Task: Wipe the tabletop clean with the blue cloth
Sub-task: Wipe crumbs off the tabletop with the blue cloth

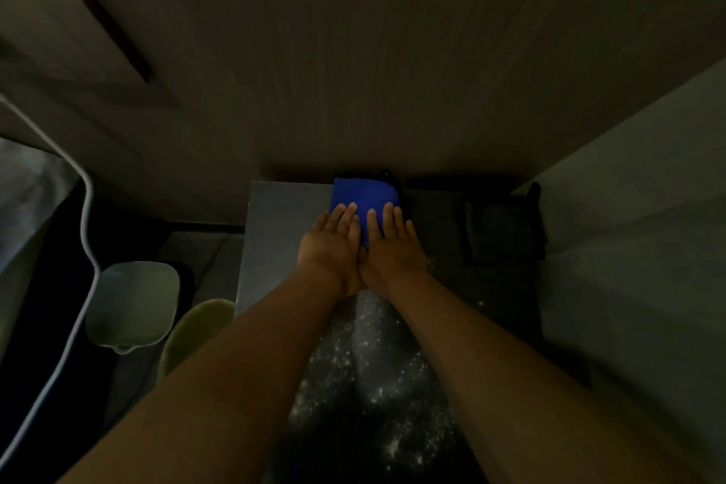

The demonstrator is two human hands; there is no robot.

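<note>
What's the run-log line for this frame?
phase: wiping | left hand, right hand: flat on blue cloth | tabletop far edge

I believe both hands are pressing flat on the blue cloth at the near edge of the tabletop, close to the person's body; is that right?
Not quite. The head view shows the left hand and right hand pressing flat on the blue cloth, but at the far edge of the tabletop, next to the wall, not near the body.
</note>
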